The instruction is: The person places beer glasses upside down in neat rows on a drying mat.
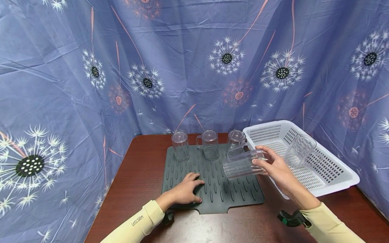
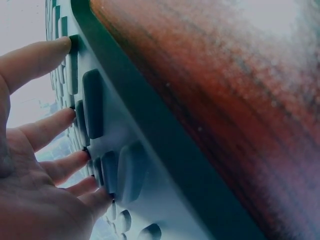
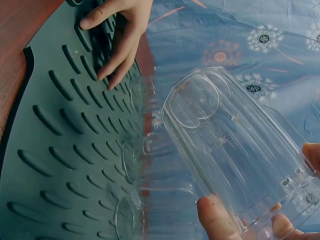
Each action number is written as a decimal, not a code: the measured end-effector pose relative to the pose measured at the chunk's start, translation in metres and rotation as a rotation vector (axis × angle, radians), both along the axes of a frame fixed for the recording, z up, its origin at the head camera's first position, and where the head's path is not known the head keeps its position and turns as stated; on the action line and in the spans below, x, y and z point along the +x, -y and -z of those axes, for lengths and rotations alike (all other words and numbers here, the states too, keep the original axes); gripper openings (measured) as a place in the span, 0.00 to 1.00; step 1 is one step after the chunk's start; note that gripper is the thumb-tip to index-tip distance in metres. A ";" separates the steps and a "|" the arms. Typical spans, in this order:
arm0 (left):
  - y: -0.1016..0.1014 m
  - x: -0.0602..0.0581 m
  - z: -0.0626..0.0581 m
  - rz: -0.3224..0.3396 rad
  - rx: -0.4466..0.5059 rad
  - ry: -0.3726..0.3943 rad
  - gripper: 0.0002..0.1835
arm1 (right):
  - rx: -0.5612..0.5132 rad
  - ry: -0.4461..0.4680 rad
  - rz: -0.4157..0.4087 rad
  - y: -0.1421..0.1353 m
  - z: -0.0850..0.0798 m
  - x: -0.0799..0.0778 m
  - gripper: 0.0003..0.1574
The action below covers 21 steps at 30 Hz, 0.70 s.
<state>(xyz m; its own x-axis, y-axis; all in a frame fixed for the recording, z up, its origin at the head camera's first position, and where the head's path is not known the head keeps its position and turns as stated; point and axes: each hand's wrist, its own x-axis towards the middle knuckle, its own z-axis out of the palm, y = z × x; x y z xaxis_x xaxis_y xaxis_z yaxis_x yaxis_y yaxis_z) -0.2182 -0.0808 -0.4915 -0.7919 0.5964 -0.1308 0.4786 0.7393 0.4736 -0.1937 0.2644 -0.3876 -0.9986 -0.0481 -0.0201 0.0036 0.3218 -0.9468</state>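
My right hand (image 1: 278,168) grips a clear mug (image 1: 240,165) near its open end. The mug lies tilted almost sideways above the right part of a dark ridged drying mat (image 1: 212,206), its round base (image 3: 195,102) pointing away from the fingers in the right wrist view. Spread fingers of my left hand (image 1: 185,190) rest on the mat's front left part, fingertips at the ridges (image 2: 92,102) and nothing held. Along the mat's back stand three more clear mugs, bases up: a left mug (image 1: 181,150), a middle mug (image 1: 210,146) and a right mug (image 1: 235,138), partly behind the held one.
A white perforated basket (image 1: 346,184) stands right of the mat, with a clear mug (image 1: 301,148) leaning inside. The brown wooden table (image 1: 136,168) extends left and in front of the mat. A blue dandelion-print curtain (image 1: 188,67) hangs behind the table.
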 end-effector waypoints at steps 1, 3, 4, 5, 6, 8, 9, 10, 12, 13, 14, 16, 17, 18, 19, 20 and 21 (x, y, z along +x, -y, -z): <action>0.000 0.000 0.000 -0.001 0.001 0.000 0.35 | -0.013 0.000 0.001 0.002 0.001 0.000 0.39; 0.000 0.000 0.001 -0.001 0.001 -0.003 0.35 | -0.026 -0.006 0.003 0.005 0.003 -0.001 0.39; 0.000 0.000 0.001 0.000 0.002 -0.005 0.35 | -0.034 -0.008 0.005 0.007 0.004 -0.002 0.38; 0.000 -0.001 0.001 0.001 0.004 -0.005 0.34 | -0.040 -0.012 0.007 0.009 0.005 -0.002 0.37; 0.001 -0.001 0.002 0.003 0.006 -0.007 0.35 | -0.045 -0.015 0.006 0.010 0.006 -0.002 0.36; 0.001 -0.001 0.002 0.007 0.010 -0.010 0.35 | -0.047 -0.018 0.004 0.012 0.007 -0.002 0.35; 0.001 -0.001 0.002 0.009 0.012 -0.010 0.35 | -0.050 -0.014 0.003 0.013 0.008 -0.002 0.35; 0.001 -0.001 0.002 0.010 0.015 -0.009 0.35 | -0.047 -0.011 0.003 0.014 0.009 -0.002 0.35; 0.001 -0.002 0.002 0.012 0.017 -0.007 0.35 | -0.046 -0.004 0.003 0.016 0.011 -0.002 0.36; 0.001 -0.002 0.002 0.011 0.017 -0.004 0.35 | -0.044 -0.002 0.003 0.018 0.012 -0.002 0.36; 0.001 -0.002 0.002 0.010 0.017 -0.002 0.35 | -0.043 0.000 0.005 0.019 0.014 -0.002 0.37; 0.002 -0.002 0.002 0.009 0.019 0.001 0.35 | -0.027 -0.002 0.008 0.021 0.016 -0.003 0.37; 0.002 -0.003 0.002 0.008 0.018 0.003 0.35 | -0.021 0.000 0.009 0.022 0.017 -0.004 0.37; 0.002 -0.003 0.002 0.008 0.020 0.007 0.34 | -0.007 -0.001 0.009 0.023 0.018 -0.004 0.37; 0.002 -0.003 0.002 0.007 0.023 0.012 0.34 | -0.001 0.005 0.008 0.024 0.018 -0.004 0.38; 0.002 -0.003 0.002 0.007 0.028 0.016 0.34 | 0.000 0.010 0.006 0.025 0.018 -0.004 0.38; 0.003 -0.002 0.002 0.006 0.032 0.019 0.34 | -0.011 0.015 0.005 0.026 0.019 -0.004 0.39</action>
<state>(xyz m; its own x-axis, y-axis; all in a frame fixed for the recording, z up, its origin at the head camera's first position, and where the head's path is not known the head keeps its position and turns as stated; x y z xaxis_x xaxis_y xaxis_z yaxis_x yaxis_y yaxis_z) -0.2205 -0.0834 -0.4932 -0.7857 0.6055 -0.1267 0.4739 0.7207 0.5060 -0.1977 0.2385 -0.4065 -0.9985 -0.0432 -0.0350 0.0198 0.3113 -0.9501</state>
